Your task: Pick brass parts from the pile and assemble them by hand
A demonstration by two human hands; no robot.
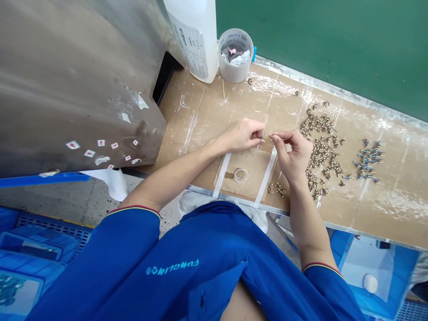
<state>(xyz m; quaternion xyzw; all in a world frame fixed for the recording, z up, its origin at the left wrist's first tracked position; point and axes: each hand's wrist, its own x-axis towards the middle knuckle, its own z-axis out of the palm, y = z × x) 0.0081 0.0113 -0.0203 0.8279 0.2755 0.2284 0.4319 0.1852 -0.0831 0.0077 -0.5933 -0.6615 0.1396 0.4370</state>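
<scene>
My left hand (245,133) is closed, pinching a tiny bluish part (261,138) at its fingertips. Close against it, my right hand (294,151) pinches a thin yellowish stick (268,136) that points at that part. The fingers cover most of both pieces. Below the hands, a small clear round dish (240,175) rests on the cardboard. Right of my right hand lies a loose heap of small brass-coloured parts (323,151). Farther right is a group of similar parts with blue bits (368,160). A few brass pieces (281,191) sit near the front edge.
Cardboard (401,178) covers the bench. At the back stand a white bottle (200,44) and a tape-roll cup (236,71) with scraps, a thin wooden stick (224,89) beside it. A metal machine panel (76,89) borders the left; a green surface (327,44) lies beyond the bench.
</scene>
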